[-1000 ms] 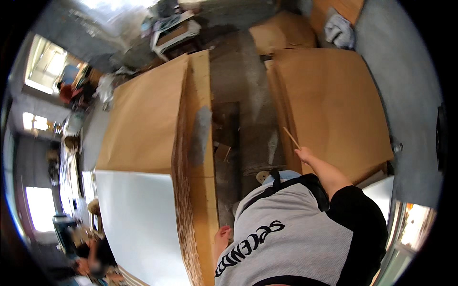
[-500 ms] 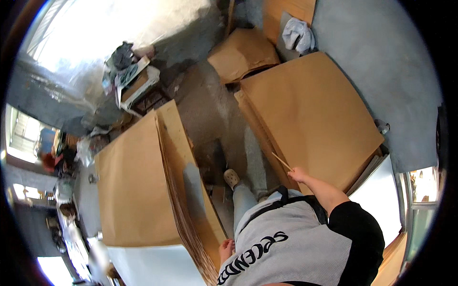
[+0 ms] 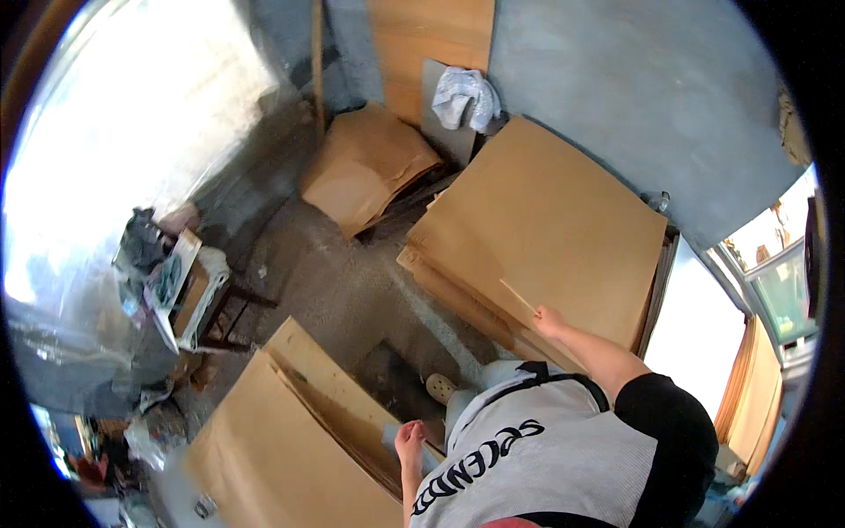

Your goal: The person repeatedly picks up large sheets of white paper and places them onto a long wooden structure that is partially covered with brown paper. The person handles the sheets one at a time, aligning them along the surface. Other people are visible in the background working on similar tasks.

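Note:
My right hand [image 3: 550, 322] is closed around a thin wooden stick [image 3: 518, 297]. The stick points away from me, over the near edge of a stack of large brown sheets [image 3: 563, 220] on the right. By my left side, my left hand [image 3: 410, 437] hangs with its fingers loosely bent and slightly apart, and nothing shows in it. It is nearest to another stack of brown sheets [image 3: 290, 440] at the lower left, beside a wooden board [image 3: 334, 378] with a grey patch. Whether it touches the board is unclear.
Bent brown sheets [image 3: 365, 167] lie in the far corner. A grey cloth [image 3: 466, 95] hangs over a board at the wall. Left stands a stool [image 3: 224, 308] piled with odds and ends, near plastic sheeting [image 3: 114, 158]. A white panel [image 3: 700, 317] is at the right.
My view and body have turned left, so the stool and left stack sit lower in the picture. My right hand still grips the stick. My left hand has come forward a little.

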Motion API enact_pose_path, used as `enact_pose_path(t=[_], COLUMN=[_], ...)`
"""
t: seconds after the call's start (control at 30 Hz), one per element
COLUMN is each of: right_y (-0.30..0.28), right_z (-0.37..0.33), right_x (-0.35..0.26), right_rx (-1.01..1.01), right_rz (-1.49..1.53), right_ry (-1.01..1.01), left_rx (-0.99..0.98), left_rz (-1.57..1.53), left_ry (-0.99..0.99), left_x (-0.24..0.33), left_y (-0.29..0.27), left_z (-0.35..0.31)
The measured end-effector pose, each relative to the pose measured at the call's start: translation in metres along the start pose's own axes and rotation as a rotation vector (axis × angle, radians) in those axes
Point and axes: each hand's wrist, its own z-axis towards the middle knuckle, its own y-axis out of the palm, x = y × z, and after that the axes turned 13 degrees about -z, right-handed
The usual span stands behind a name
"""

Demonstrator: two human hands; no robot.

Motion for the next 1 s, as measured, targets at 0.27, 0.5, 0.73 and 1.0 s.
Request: enact_pose_path(t=[0.27, 0.5, 0.73, 1.0], right_y=[0.008, 0.006, -0.038, -0.127], right_z=[0.015, 0.069, 0.165, 0.295], right_x=[-0.004, -0.002, -0.050, -0.167], right_rx=[0.054, 0.205, 0.169, 0.017], right_rz=[0.428, 0.343, 0.161, 0.084], right_ry=[0.095, 0.358, 0.309, 0.356], left_rx=[-0.102, -0.046, -0.156, -0.209], left_rz=[0.208, 0.312, 0.445, 0.654], left_ry=[-0.274, -0.495, -0.450, -0.612], left_x=[0.067, 0.130, 0.193, 0.249], left_y=[0.005, 0.040, 0.088, 0.148], left_z=[0.118, 0.197, 0.268, 0.359])
